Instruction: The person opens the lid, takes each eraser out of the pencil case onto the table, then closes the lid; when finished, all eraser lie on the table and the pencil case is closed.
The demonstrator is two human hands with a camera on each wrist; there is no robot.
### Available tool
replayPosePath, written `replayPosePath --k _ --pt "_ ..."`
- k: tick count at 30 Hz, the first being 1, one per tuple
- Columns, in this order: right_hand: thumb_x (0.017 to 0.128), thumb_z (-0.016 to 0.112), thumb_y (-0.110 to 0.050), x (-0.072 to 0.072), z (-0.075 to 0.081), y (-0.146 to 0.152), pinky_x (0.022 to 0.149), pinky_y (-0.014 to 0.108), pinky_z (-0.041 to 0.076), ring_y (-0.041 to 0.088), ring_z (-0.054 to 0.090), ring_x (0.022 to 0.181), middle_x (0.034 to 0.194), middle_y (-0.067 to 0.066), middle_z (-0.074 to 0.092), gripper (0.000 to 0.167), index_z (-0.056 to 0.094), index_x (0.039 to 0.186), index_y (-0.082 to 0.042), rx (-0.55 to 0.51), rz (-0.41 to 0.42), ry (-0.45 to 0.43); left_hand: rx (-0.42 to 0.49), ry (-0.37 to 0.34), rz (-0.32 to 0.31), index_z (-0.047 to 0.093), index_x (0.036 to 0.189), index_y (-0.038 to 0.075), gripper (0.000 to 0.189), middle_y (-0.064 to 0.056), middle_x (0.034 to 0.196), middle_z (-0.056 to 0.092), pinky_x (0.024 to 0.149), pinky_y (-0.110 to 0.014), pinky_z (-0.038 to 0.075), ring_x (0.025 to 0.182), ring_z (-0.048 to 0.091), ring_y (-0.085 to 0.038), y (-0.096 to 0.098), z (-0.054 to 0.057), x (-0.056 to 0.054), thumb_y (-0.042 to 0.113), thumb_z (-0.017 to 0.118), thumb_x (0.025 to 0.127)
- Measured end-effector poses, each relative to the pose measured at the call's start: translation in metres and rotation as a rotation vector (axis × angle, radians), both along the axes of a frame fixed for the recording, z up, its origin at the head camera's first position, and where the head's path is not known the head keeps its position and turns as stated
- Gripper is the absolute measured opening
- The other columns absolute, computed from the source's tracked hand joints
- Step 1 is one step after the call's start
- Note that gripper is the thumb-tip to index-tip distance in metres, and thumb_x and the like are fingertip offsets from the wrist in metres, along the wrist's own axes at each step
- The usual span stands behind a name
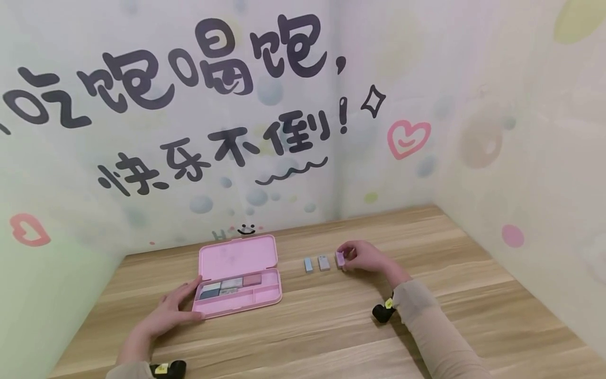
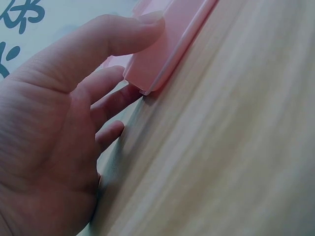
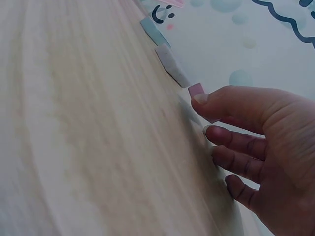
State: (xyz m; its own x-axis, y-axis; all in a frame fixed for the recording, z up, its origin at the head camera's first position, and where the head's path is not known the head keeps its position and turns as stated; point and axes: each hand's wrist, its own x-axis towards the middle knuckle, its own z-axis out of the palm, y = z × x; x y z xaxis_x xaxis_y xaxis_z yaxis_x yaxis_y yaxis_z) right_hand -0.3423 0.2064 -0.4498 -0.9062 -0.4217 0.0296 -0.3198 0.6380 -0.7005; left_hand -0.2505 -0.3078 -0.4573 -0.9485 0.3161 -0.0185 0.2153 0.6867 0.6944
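A pink pencil case (image 1: 238, 259) lies with its lid folded back, at the left of the table in the head view. My left hand (image 1: 168, 310) holds its left end, thumb at the front corner and fingers toward the back; the left wrist view shows the thumb on the case's side. Several small blocks that look like erasers sit in its upper compartment. Between thumb and forefinger, my right hand (image 1: 366, 256) pinches a pink eraser (image 1: 340, 259) at the table surface. Left of it, in a row, are a grey eraser (image 1: 324, 262) and a blue eraser (image 1: 309, 265).
The wood-grain table (image 1: 322, 326) meets a printed wall (image 1: 293, 205) close behind the case and the erasers. A second wall (image 1: 530, 184) borders the table on the right. Each wrist wears a black camera mount, such as the right one (image 1: 381, 312).
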Motion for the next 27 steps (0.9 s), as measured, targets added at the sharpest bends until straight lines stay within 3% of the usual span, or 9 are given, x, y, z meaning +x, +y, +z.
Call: replayPosePath --k 20,27 --pt "0.076 0.079 -0.011 -0.007 -0.009 -0.003 0.080 0.036 0.048 0.018 0.055 0.089 0.099 0.003 0.062 0.041 0.066 0.113 -0.002 0.036 -0.001 0.045 -0.023 -0.032 0.038 0.028 0.153 0.010 0.096 -0.033 0.152 0.020 0.105 -0.071 -0.006 0.139 0.008 -0.053 -0.001 0.004 0.002 0.033 0.080 0.077" --pt "0.076 0.079 -0.014 -0.006 0.003 -0.001 0.078 0.037 0.050 0.020 0.057 0.090 0.101 0.007 0.062 0.053 0.060 0.123 0.000 0.055 0.051 0.009 -0.027 -0.034 0.039 0.027 0.154 0.013 0.095 -0.030 0.153 0.022 0.106 -0.070 -0.005 0.139 0.010 -0.052 -0.003 0.002 0.000 0.035 0.079 0.077"
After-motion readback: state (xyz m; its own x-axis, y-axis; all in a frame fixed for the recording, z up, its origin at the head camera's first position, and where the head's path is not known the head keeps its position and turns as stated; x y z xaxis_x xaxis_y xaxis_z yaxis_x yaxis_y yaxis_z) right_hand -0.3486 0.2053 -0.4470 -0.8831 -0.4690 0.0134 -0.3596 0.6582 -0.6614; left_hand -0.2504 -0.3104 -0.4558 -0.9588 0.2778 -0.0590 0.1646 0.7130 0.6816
